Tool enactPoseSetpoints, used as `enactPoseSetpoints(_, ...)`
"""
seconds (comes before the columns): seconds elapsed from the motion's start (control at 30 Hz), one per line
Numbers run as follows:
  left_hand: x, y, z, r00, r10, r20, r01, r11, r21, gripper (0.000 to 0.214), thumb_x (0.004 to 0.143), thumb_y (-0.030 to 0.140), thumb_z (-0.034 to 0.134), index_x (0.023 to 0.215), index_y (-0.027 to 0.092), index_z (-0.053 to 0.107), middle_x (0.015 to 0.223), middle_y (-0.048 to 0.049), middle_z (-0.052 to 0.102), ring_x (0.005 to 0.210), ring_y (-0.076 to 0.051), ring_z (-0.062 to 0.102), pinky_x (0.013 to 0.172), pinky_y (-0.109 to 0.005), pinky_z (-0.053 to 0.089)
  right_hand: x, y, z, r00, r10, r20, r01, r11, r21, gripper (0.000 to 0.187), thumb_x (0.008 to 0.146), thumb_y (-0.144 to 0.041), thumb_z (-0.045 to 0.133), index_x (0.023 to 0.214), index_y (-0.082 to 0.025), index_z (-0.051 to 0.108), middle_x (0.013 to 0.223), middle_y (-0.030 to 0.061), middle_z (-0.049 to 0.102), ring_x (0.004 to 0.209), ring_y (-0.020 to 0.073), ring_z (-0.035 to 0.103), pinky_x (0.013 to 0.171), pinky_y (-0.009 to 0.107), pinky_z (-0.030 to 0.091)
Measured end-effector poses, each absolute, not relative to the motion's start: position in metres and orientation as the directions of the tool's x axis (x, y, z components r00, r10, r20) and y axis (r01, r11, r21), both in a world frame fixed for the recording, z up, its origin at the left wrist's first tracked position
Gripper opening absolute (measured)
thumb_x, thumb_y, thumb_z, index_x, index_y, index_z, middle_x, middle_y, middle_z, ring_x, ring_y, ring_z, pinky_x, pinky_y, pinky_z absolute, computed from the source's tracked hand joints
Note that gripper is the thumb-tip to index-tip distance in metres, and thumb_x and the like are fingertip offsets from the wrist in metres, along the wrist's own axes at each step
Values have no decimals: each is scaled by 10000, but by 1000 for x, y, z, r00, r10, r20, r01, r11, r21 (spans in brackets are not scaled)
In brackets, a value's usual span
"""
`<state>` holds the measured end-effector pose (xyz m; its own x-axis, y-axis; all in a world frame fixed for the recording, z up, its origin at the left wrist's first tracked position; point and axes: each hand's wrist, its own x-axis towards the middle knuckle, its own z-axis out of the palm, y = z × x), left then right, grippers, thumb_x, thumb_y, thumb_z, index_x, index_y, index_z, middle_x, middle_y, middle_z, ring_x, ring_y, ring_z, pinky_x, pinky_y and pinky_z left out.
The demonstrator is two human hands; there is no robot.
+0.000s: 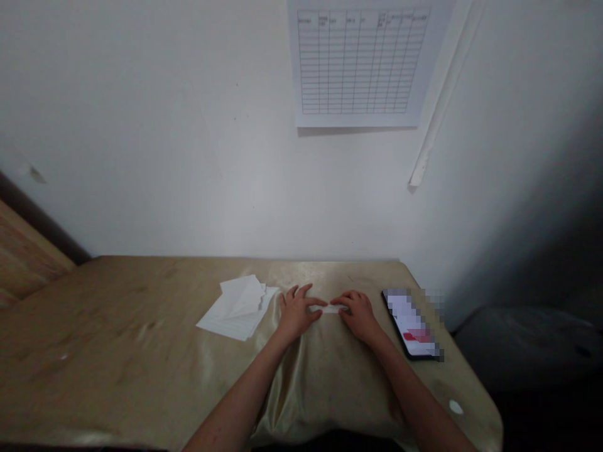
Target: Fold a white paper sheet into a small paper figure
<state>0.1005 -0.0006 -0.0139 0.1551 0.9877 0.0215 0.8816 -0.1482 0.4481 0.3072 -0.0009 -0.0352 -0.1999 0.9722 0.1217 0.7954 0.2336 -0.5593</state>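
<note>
A small, narrow strip of white paper [331, 309] lies low over the table between my two hands. At its left end, my left hand [296, 312] holds it between thumb and index finger, with the other fingers spread out. My right hand [358, 312] grips the opposite end, thumb below and curled fingers above. Part of the strip is hidden under the fingertips. Left of my left hand rests a loose pile of white paper sheets [230, 320], some with torn edges.
The table [141, 376] has a tan, wrinkled cover and meets a white wall. Right of my right hand lies a phone [409, 323], its screen lit and partly pixelated. A white scrap [456, 407] sits near the right edge. A printed table sheet [360, 69] hangs on the wall.
</note>
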Motion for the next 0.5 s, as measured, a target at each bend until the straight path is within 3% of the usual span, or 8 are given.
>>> enactPoseSetpoints(0.5,103,-5,-16,148,987,56,881,-157,446,269,828,404,733,1086,467,772,1553,19,493,1501,-375,283,1193,-715,59,311,-6,-35,-263,954,147,791,300,-533,557,844,-31,480,1221,-360,723,1240,49,622,1234,229,467,1125,393,289)
